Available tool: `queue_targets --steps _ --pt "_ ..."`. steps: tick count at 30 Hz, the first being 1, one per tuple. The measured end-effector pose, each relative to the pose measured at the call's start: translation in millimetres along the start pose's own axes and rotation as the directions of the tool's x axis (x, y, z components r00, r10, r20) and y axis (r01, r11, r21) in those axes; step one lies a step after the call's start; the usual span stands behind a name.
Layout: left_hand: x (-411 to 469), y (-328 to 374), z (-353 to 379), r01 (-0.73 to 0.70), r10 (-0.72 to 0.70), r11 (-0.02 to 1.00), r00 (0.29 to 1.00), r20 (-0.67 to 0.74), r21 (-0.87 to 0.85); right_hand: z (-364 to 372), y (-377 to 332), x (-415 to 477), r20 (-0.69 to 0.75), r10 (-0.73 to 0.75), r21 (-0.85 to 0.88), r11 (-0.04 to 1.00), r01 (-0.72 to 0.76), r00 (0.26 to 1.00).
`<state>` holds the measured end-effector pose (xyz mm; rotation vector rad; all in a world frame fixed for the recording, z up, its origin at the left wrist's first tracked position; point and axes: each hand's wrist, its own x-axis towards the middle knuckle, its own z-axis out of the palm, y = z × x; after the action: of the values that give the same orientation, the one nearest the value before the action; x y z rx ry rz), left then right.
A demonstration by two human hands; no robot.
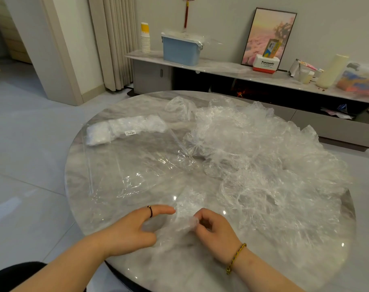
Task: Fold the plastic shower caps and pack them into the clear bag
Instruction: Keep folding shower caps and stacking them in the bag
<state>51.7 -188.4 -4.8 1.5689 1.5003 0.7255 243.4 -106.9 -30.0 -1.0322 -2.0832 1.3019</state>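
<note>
Though plainly begun, stands well short of done. Lying flat at left on the round grey marble table [337, 260]: large clear plastic bag [124, 165], with a white bundle of folded shower caps [99, 133] packed into its far end and most of its room unfilled. Near centre, left hand [137, 226] loose and unclenched, forefinger stretched toward one crumpled clear shower cap [183, 218] and gripping nothing. Just right of it, right hand [215, 230] with fingers curled, pinching that cap's edge: probably a fold under way. Heaped across the right half of the table, a big loose pile of unfolded clear caps [263, 157], so by far the larger share left to fold and pack.

On the bag, a small white barcode sticker [130, 132], print too small to read. Far right on the sideboard, a red-and-white box [264, 65] marked "Panasonic".
</note>
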Motion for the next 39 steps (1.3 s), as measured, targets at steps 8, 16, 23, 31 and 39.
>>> queue_targets --steps 8,16,23,31,39 --pt "6.3 -6.9 4.9 0.068 -0.072 0.997 0.981 0.179 0.03 -5.2 -2.9 8.1 0.006 0.239 0.287 0.93 -0.23 0.971" --pt "18.8 -15.7 22.1 -0.03 0.037 0.967 0.999 -0.02 0.253 -2.6 -6.7 12.5 0.017 0.292 0.33 0.901 -0.281 0.956" --pt "30.1 -20.2 35.2 0.029 0.046 0.967 0.957 -0.286 0.252 -5.4 -9.3 18.9 0.017 0.395 0.453 0.816 -0.359 0.919" --pt "37.8 -20.1 41.4 0.172 -0.089 0.972 0.897 -0.433 0.157 -5.1 -17.0 17.8 -0.009 0.234 0.167 0.959 -0.229 0.972" --pt "36.6 -4.9 40.4 0.102 0.022 0.972 0.855 -0.518 0.21 -1.5 -10.6 29.4 -0.109 0.278 -0.023 0.959 -0.282 0.954"
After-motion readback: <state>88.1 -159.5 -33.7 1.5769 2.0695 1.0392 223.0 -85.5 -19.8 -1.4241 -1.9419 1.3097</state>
